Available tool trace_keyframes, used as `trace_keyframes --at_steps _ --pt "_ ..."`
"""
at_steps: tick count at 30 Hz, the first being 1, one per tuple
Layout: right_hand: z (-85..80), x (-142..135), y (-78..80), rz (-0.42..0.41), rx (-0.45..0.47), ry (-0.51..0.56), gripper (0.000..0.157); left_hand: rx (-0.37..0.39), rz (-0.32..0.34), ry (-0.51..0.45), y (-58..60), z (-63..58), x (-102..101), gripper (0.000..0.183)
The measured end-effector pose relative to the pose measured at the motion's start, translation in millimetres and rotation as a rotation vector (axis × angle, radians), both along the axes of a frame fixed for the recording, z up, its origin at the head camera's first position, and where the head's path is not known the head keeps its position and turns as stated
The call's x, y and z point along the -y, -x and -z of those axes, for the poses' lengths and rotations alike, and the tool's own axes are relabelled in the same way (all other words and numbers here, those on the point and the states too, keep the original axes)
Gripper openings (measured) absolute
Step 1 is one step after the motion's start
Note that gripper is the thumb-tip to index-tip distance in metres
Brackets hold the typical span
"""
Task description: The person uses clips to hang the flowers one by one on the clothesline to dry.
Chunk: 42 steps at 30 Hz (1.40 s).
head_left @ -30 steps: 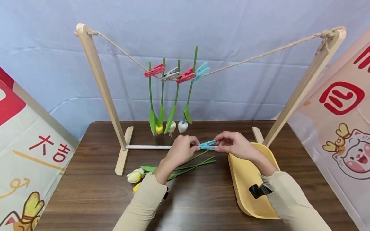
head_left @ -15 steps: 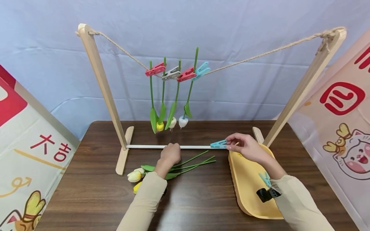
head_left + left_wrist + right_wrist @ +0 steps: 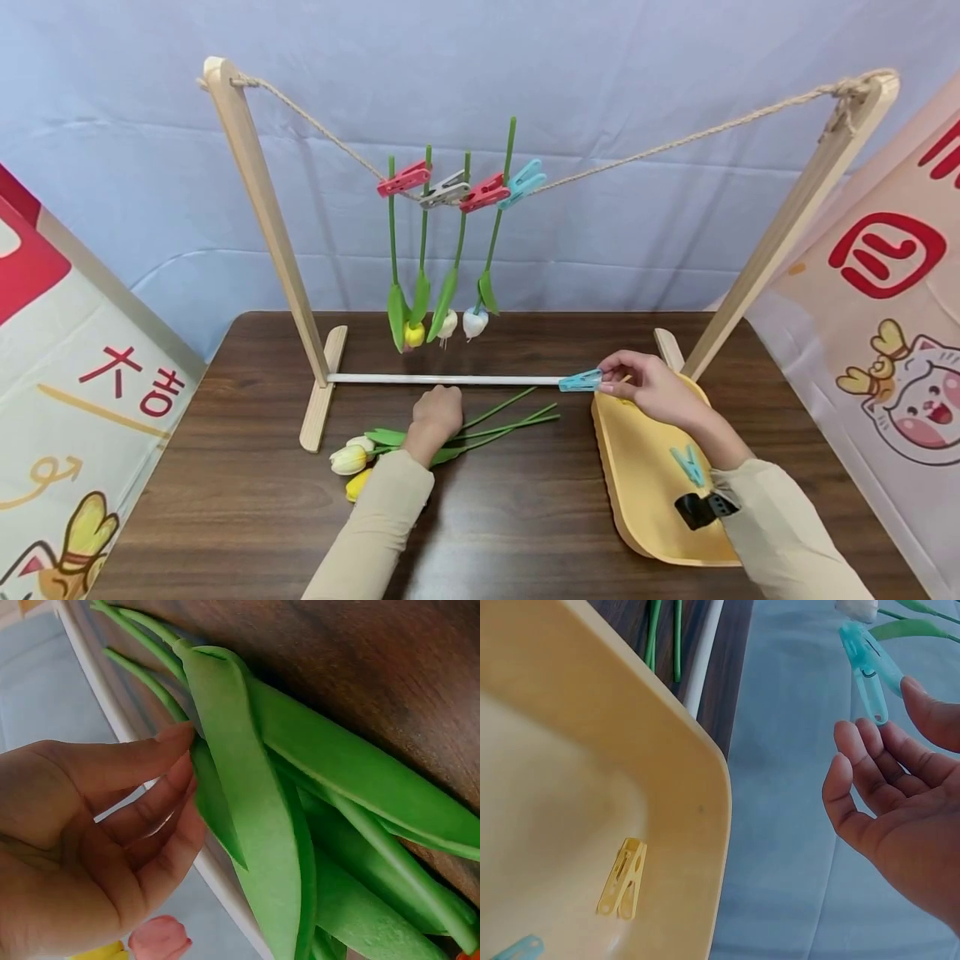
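Well apart, the two hands work separately: the right hand (image 3: pixel 652 387) pinches the legs of a smooth, V-shaped light blue clothespin (image 3: pixel 580 381) between thumb and fingertips, near the yellow tray (image 3: pixel 645 500), while the left hand (image 3: pixel 437 412) pinches at the greenery of the loose tulips (image 3: pixel 251 795) lying on the wood-grained table (image 3: pixel 525 525). The left wrist view shows their broad, creased leaves and thin stems closely; their cream and yellow heads (image 3: pixel 348 458) appear from the head camera. Only that camera takes in the whole twisted rope (image 3: pixel 675 143), strung between pale wooden posts (image 3: pixel 266 200), with four upside-down tulips (image 3: pixel 444 304) clipped on. The right wrist view reveals a yellow clothespin (image 3: pixel 622 879) inside the round-cornered tray, mostly hidden from above.
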State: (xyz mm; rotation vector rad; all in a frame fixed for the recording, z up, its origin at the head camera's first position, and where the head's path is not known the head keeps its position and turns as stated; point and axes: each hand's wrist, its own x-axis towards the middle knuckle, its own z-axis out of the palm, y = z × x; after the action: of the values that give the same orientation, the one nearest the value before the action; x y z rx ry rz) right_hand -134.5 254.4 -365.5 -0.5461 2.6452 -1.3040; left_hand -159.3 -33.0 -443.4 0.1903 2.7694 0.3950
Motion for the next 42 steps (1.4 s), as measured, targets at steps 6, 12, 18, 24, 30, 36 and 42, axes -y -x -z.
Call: trace_keyframes --at_steps 6,12,18,24,30,36,42 --pt "0.3 -0.7 0.4 -0.006 0.016 -0.005 0.016 0.001 0.031 -0.007 -0.1 -4.1 3.2 0.014" --pt "-2.5 -4.1 0.7 0.0 0.007 -0.01 0.017 -0.038 0.09 0.008 1.0 -18.9 6.6 0.015" --pt "-10.8 -9.7 0.1 0.013 0.008 -0.032 0.018 -0.084 0.201 -0.04 1.5 -43.3 10.6 0.032" --pt "-24.5 -20.6 3.3 0.047 -0.031 -0.07 0.019 -0.165 0.322 -0.148 5.2 -80.6 6.5 0.031" --pt "-43.1 -23.6 3.9 0.096 -0.09 -0.125 0.016 -0.291 0.392 -0.237 10.9 -114.7 -2.0 0.02" --pt "-58.8 -21.0 4.3 0.127 -0.196 -0.207 0.007 -0.332 0.356 -0.326 14.9 -139.4 -13.5 0.017" --pt "-73.5 -16.2 8.3 0.137 -0.356 -0.242 0.003 -0.393 0.292 -0.424 18.4 -153.8 -22.4 0.014"
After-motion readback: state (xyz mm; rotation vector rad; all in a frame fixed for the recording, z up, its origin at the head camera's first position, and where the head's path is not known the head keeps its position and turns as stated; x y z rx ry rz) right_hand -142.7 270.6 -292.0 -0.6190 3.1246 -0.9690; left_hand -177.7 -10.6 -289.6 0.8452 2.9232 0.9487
